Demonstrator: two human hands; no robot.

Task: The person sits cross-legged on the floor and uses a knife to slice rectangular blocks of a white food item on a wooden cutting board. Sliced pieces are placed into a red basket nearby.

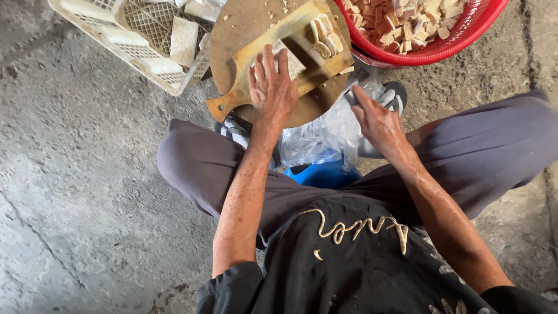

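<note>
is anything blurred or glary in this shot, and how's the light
Head view: soft, even daylight, no hard shadows; motion blur on the pale sliced block atop the wooden paddle board; left hand and right hand fairly sharp; mild glare on the crumpled clear plastic bag.

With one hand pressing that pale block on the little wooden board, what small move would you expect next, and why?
Probably a slicing stroke by the right hand through the pale rectangular block. The left hand pins that block on the small paddle-shaped wooden board, cut strips already lie at its far end, and the right hand seems to grip a handle, though the blade is blurred.
</note>
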